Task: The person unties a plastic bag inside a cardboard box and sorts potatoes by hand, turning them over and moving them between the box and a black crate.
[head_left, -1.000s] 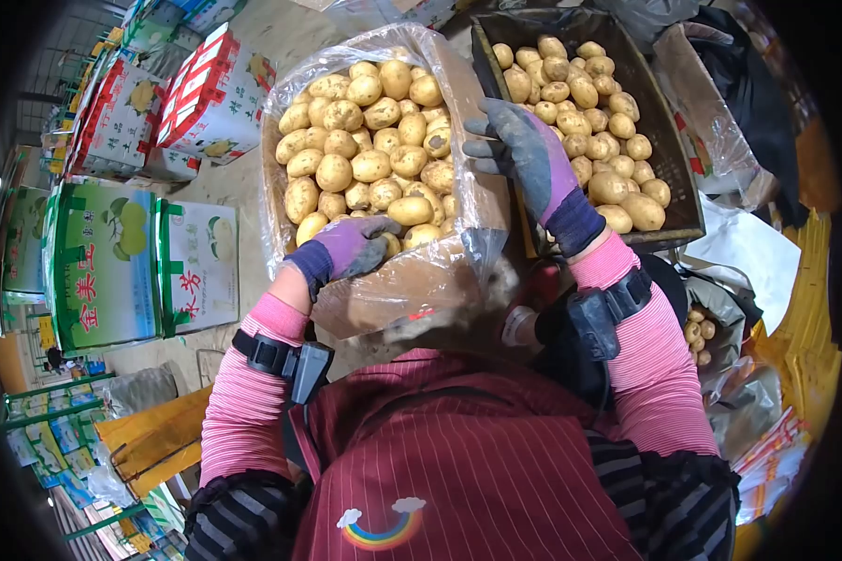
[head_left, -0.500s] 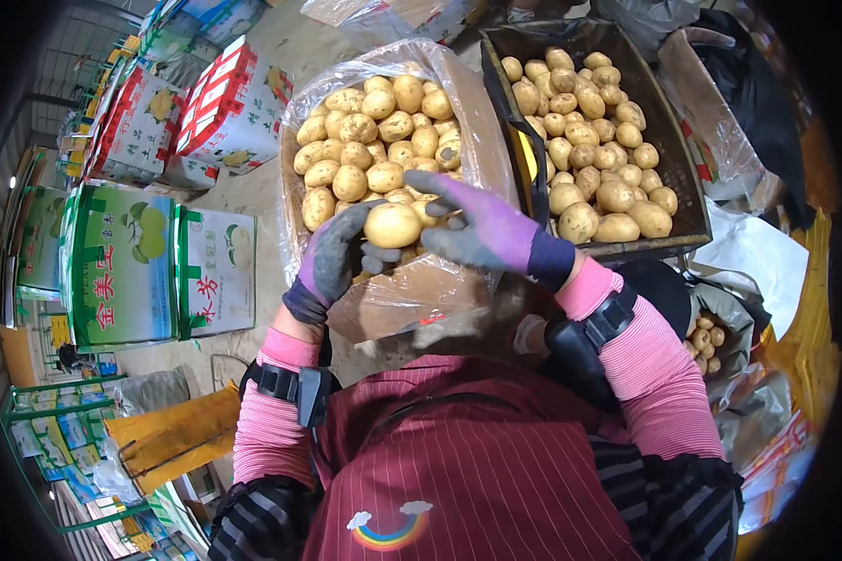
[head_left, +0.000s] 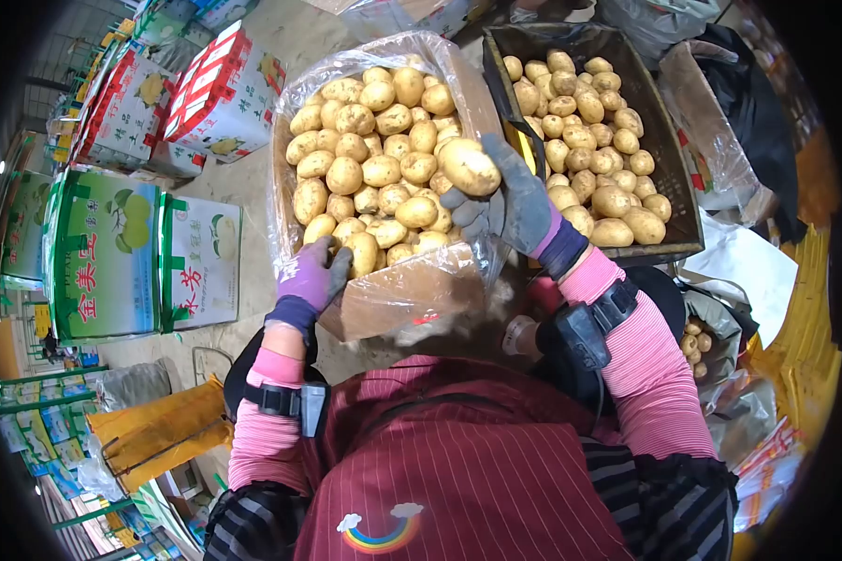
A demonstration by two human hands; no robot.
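Purple-grey gloved, my R hand (head_left: pixel 524 206) has its fingers closed on one potato (head_left: pixel 470 166), held up over the R side of the plastic-lined cardbd box (head_left: pixel 407 292); thumb's on its R side, fingers lower down. My L hand (head_left: pixel 304 280), also gloved, is at the box's near-L corner, fingers part-curled next to the loose potatoes (head_left: pixel 381 170) inside; can't tell if they grip anything. Dark crate (head_left: pixel 666 168) w/ more potatoes (head_left: pixel 580 136) stands just R of the box. Green-white cartons (head_left: pixel 112 262) & red-white cartons (head_left: pixel 220 98) are off to my L.
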